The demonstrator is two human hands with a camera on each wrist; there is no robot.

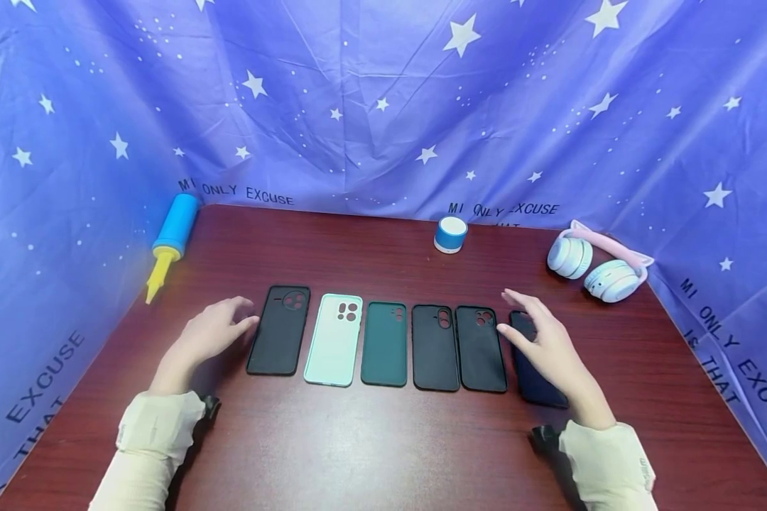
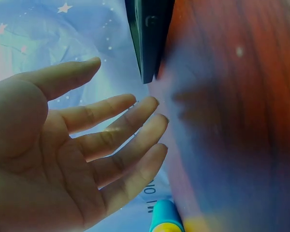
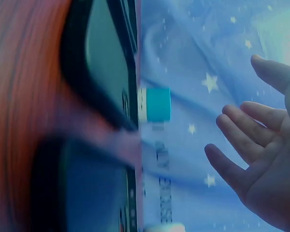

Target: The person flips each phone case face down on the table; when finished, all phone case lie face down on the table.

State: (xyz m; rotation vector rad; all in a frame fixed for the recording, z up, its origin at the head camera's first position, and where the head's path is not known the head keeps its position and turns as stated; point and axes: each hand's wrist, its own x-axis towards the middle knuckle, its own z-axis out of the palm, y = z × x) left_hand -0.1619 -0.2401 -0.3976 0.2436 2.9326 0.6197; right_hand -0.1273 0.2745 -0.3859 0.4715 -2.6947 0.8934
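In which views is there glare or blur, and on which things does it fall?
Head: glare pales the table on the near side of the cases; left wrist: the table is blurred, the left hand clearer; right wrist: the cases' near edges are blurred.

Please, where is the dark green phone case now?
In the head view, the dark green phone case is third from the left in the row, between the mint case and a black case.
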